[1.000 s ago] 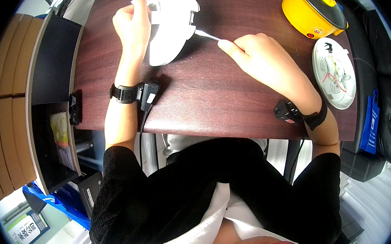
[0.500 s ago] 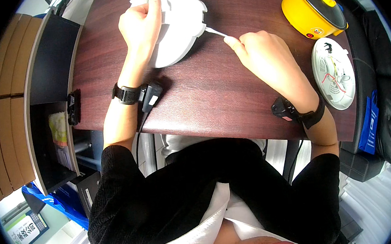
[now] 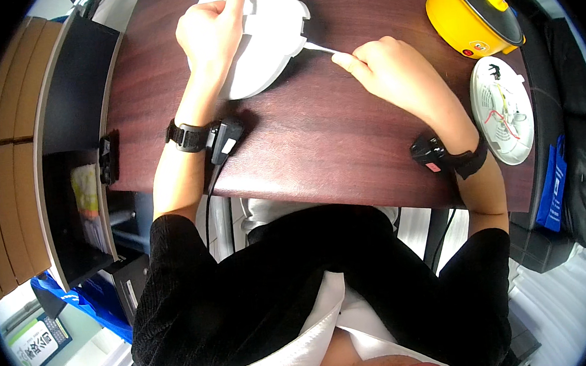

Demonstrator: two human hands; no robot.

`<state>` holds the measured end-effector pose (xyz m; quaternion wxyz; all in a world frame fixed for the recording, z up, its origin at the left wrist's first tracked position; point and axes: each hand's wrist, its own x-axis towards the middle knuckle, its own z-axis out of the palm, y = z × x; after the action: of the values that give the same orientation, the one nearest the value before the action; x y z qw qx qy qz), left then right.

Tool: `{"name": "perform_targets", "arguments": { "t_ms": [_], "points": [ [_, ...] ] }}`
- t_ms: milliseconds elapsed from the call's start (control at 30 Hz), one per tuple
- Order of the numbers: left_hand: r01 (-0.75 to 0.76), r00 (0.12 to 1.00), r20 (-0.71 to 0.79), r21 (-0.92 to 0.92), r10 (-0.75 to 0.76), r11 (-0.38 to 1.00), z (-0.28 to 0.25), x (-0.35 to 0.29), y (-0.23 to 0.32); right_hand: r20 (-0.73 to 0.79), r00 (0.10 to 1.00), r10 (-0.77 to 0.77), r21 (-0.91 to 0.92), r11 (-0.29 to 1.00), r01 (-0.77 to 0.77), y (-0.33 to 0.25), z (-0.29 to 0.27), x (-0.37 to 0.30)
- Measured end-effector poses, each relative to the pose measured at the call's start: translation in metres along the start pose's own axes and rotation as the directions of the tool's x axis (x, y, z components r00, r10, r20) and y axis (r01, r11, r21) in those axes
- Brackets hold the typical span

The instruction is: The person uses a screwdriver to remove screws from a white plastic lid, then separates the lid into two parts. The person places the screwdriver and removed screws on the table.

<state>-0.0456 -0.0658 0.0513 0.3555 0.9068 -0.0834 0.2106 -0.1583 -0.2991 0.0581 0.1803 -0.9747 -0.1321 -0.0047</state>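
Left hand (image 3: 211, 34), white housing (image 3: 267, 53) beneath

Lead: Legible lettering?
Inspector: Wall poster (image 3: 41, 346), lower left: large dark characters on a white panel.
Lead: Bags?
Inspector: Right-hand blue bag (image 3: 552, 193): white print, too small to read. Lower-left blue bag (image 3: 86, 306): white print, likewise.
Lead: Other markings?
Inspector: Yellow pot (image 3: 454, 15): small round emblem (image 3: 480, 46), detail indistinct. Left wrist device (image 3: 222, 136): white label (image 3: 229, 146). Right wrist device (image 3: 422, 149): reddish label (image 3: 433, 167). Wording on both labels cannot be made out.
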Motion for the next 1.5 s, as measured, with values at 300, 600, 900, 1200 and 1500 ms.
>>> {"name": "perform_targets", "arguments": {
  "t_ms": [300,600,900,1200,1500],
  "points": [
    [0.02,0.999,0.03,-0.036,-0.019,0.999,0.001,-0.001,0.003,0.118,0.993,0.023,0.167,0.985,-0.042,0.01,0.005,0.006],
    [-0.088,0.985,0.157,0.143,0.066,0.986,0.015,-0.002,-0.002,0.17,0.975,-0.146,0.59,0.807,0.018,0.053,0.026,-0.01],
    [-0.134,0.987,0.124,0.232,0.107,0.963,0.018,-0.002,-0.008,0.203,0.979,0.002,0.115,0.993,-0.026,0.057,-0.002,-0.043],
    [-0.055,0.998,0.049,0.144,0.048,0.988,0.012,0.001,-0.009,0.391,0.902,0.184,0.484,0.792,-0.372,0.041,0.003,-0.038],
    [0.04,0.998,0.034,0.095,-0.043,0.995,-0.002,0.013,-0.018,0.427,0.896,0.118,0.693,0.594,-0.408,0.043,-0.001,-0.047]
  ]
}}
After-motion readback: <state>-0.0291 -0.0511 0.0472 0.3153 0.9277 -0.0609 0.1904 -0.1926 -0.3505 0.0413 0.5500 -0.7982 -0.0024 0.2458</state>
